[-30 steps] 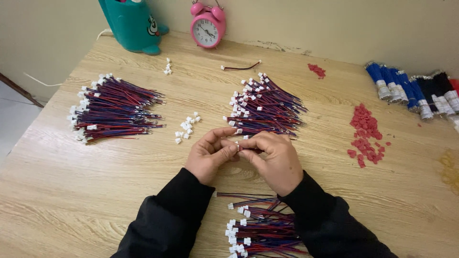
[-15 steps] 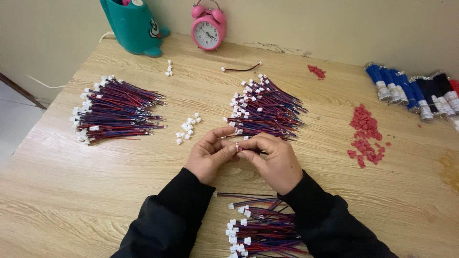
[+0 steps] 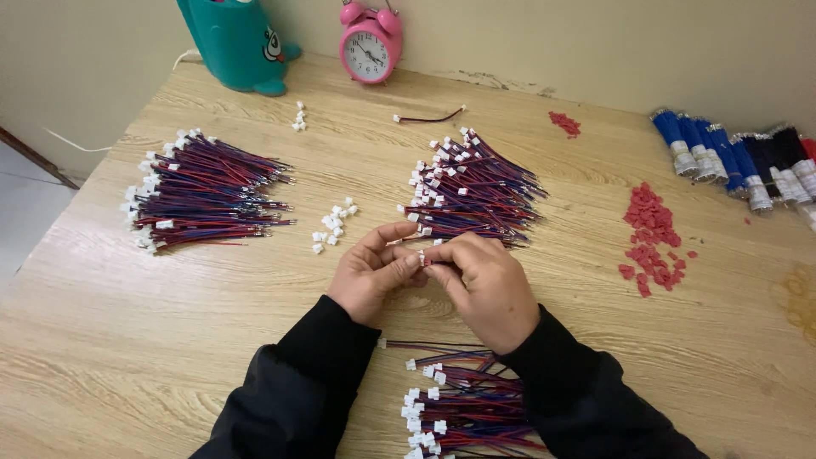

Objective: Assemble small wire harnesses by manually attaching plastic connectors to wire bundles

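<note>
At the left of the wooden table (image 3: pixel 170 340) a bundle of red and blue wires with white plugs (image 3: pixel 204 191) is laid, and behind it, near the wall, a teal container (image 3: pixel 234 42) is placed. A small group of loose white connectors (image 3: pixel 333 225) is seen just right of this bundle, and a smaller group of white pieces (image 3: pixel 298 116) lies further back. A pink alarm clock (image 3: pixel 371 42) is set upright against the wall. In the middle, the left hand (image 3: pixel 370 274) and the right hand (image 3: pixel 486 289) are brought together with fingertips touching; both are closed in a pinch on one small white connector (image 3: pixel 422 255), which is held above the table between the two hands, just in front of the middle wire bundle (image 3: pixel 472 187). Whether a wire is attached to this connector cannot be told, because it is covered by the fingers. A single short wire (image 3: pixel 429 116) lies alone behind the middle bundle. Between the black sleeves, at the near edge, a third wire bundle (image 3: pixel 459 399) is placed. To the right a heap of red plastic pieces (image 3: pixel 650 234) is spread, with a smaller red heap (image 3: pixel 564 124) further back, well apart from it. At the far right edge, blue and dark rolls with white ends (image 3: pixel 739 157) are laid side by side
</note>
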